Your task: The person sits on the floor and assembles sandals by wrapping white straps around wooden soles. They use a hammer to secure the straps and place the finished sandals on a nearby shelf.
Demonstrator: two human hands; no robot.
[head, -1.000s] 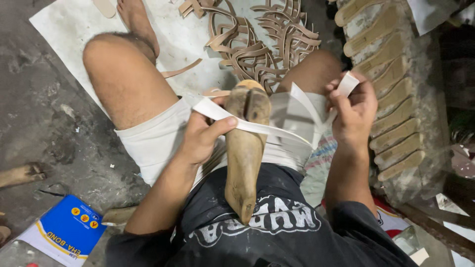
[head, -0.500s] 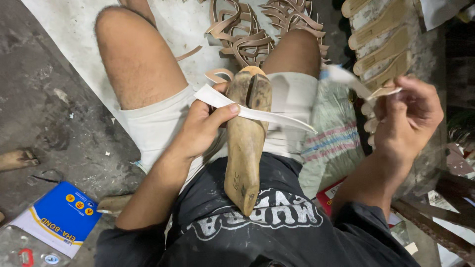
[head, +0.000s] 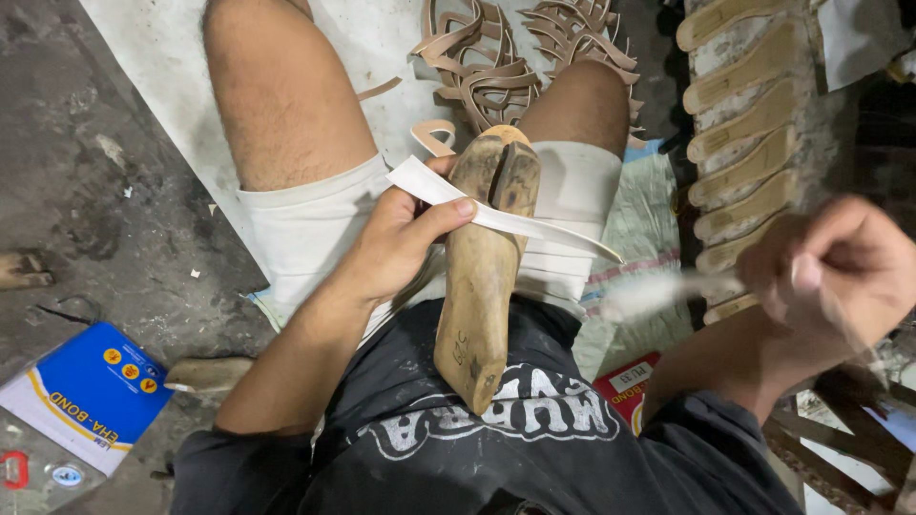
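1. The left hand (head: 401,243) pins a white strip (head: 496,215) with its thumb across the upper part of a wooden shoe last (head: 482,277), fingers wrapped around the last's side.
2. The last lies lengthwise on the person's lap, its split heel end pointing away toward the knees and its toe resting against the black shirt (head: 496,439).
3. The strip runs slantwise over the last; its far end hangs free past the white shorts (head: 296,229), so by the look of it the strip is placed but not yet fixed down on that side.
4. The right hand (head: 840,267), blurred, is closed around a second pale piece (head: 658,291), well apart from the last; what exactly this piece is cannot be told.
5. No upper yet sits on the last: the wood shows bare apart from the single strip, which suggests the work on it is at an early stage.
6. Tan cut strap pieces (head: 496,67) lie heaped on a white sheet (head: 153,57) beyond the knees.
7. A row of tan soles (head: 739,105) leans at the right.
8. A blue carton (head: 91,396) lies on the grey floor (head: 76,172) at the left.
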